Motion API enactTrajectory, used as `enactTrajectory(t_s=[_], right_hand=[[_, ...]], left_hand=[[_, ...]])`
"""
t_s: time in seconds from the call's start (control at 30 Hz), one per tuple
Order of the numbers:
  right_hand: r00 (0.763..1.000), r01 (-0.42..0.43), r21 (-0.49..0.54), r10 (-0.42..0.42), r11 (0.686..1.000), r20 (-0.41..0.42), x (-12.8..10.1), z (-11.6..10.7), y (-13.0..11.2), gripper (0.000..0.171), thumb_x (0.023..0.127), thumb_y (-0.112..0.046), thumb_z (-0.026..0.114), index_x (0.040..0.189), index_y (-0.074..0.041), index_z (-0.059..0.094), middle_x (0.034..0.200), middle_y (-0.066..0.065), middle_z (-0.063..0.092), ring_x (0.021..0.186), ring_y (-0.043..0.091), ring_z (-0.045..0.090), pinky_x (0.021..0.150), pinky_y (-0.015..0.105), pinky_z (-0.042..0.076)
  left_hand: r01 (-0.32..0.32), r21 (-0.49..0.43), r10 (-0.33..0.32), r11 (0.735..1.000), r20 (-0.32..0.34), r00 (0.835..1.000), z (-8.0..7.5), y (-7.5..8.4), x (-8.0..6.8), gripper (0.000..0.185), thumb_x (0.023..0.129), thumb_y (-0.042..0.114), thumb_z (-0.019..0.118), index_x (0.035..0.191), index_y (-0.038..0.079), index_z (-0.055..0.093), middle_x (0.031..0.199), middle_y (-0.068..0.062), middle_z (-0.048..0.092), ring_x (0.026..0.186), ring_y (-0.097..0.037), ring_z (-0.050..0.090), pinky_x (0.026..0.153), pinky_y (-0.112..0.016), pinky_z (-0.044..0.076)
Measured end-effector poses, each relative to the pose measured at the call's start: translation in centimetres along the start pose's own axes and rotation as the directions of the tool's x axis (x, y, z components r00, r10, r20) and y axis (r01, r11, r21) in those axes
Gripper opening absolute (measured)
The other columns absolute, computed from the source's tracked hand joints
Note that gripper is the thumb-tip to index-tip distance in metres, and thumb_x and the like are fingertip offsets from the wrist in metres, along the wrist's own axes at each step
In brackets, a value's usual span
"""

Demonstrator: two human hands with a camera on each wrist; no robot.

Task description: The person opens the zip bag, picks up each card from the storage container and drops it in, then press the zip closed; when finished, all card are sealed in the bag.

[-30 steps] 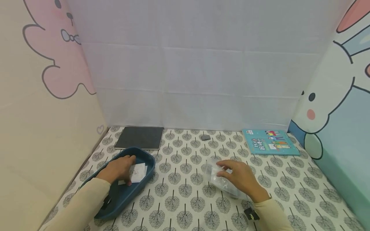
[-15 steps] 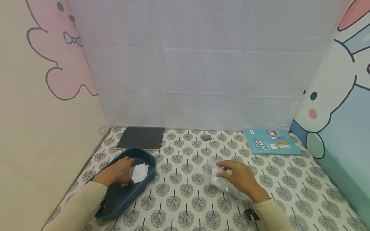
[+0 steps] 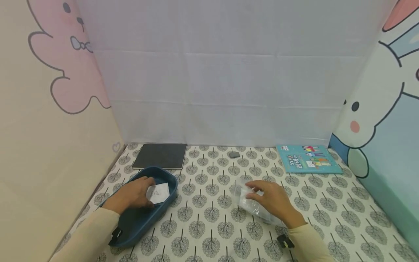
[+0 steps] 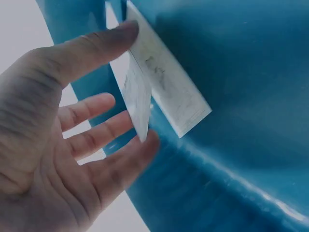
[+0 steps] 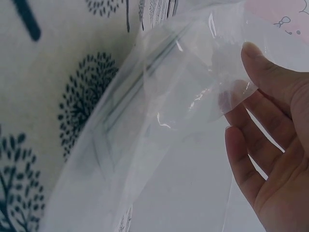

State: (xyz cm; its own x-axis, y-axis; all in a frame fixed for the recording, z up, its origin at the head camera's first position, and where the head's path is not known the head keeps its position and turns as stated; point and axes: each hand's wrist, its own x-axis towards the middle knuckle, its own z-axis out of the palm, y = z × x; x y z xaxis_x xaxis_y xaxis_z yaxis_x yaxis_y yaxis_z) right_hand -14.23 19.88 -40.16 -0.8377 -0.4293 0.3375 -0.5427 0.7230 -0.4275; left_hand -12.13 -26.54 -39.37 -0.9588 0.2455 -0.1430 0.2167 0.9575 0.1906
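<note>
In the head view my left hand (image 3: 133, 195) reaches into a blue oblong tub (image 3: 154, 217) at the left. It holds thin white square packets (image 3: 159, 193) near the tub's right wall. The left wrist view shows two of them standing on edge: the thumb lies on the printed packet (image 4: 166, 79), and fingertips meet the edge of the other packet (image 4: 137, 99). To the right, my right hand (image 3: 275, 200) holds a clear plastic bag (image 3: 252, 206) by its edge. In the right wrist view a fingertip shows through the film of the bag (image 5: 169, 106), with the thumb at its rim.
A black flat notebook (image 3: 159, 156) lies behind the tub. At the back stands a small grey block (image 3: 234, 155), and a turquoise picture book (image 3: 308, 159) lies back right. Tree-patterned cloth (image 3: 204, 233) covers the table; printed panels enclose its sides and a white sheet its back.
In the tub, my left hand has shifted the white packets slightly right, and the front one now shows its printed face squarely. My right hand and the bag have hardly moved.
</note>
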Motion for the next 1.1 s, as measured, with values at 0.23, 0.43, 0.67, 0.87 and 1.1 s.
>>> enactTrajectory(t_s=[0.23,0.43,0.67,0.87,1.1], right_hand=[[1.000,0.000,0.007,0.000,1.000,0.006,0.1,-0.2,0.0,0.038,0.082,-0.030,0.082,0.117,-0.017,0.075,0.104,-0.004,0.075,0.084,0.019,0.070,0.066,0.031,0.052],[1.000,0.004,-0.004,-0.004,1.000,-0.003,0.3,-0.2,0.1,0.037,0.081,-0.030,0.083,0.115,-0.018,0.075,0.104,-0.004,0.075,0.082,0.017,0.070,0.061,0.027,0.049],[1.000,-0.004,0.008,0.004,1.000,0.012,0.3,0.0,-0.2,0.037,0.082,-0.031,0.081,0.117,-0.020,0.074,0.104,-0.004,0.074,0.084,0.018,0.069,0.064,0.029,0.051],[1.000,0.010,0.019,-0.010,1.000,0.002,0.3,0.3,-0.5,0.036,0.081,-0.031,0.082,0.115,-0.019,0.075,0.106,-0.005,0.074,0.083,0.014,0.069,0.064,0.028,0.050],[0.998,0.059,0.002,-0.059,0.998,-0.001,0.8,0.5,-0.8,0.037,0.081,-0.030,0.082,0.115,-0.018,0.075,0.108,-0.004,0.074,0.083,0.012,0.069,0.067,0.027,0.051]], left_hand=[[0.006,-0.029,-0.007,1.000,-0.030,1.000,-1.9,0.0,-0.9,0.043,0.071,0.030,0.089,0.103,0.014,0.066,0.112,-0.014,0.060,0.087,-0.026,0.058,0.075,-0.047,0.053],[0.009,-0.026,-0.012,1.000,-0.123,0.992,-3.4,0.4,-0.8,0.040,0.075,0.026,0.088,0.107,0.012,0.069,0.126,-0.025,0.056,0.111,-0.044,0.058,0.088,-0.057,0.051],[0.003,-0.065,-0.014,0.998,-0.174,0.985,-4.5,2.6,-0.4,0.045,0.078,0.028,0.086,0.115,0.009,0.069,0.125,-0.020,0.054,0.106,-0.037,0.059,0.081,-0.051,0.053],[-0.062,-0.135,0.034,0.989,-0.197,0.980,-4.7,5.5,0.9,0.044,0.077,0.023,0.087,0.116,0.010,0.070,0.127,-0.016,0.053,0.106,-0.033,0.060,0.079,-0.046,0.054],[-0.124,-0.129,0.105,0.984,-0.143,0.984,-3.9,9.9,2.5,0.045,0.078,0.027,0.088,0.117,0.016,0.070,0.130,-0.010,0.052,0.108,-0.027,0.059,0.075,-0.038,0.053]])
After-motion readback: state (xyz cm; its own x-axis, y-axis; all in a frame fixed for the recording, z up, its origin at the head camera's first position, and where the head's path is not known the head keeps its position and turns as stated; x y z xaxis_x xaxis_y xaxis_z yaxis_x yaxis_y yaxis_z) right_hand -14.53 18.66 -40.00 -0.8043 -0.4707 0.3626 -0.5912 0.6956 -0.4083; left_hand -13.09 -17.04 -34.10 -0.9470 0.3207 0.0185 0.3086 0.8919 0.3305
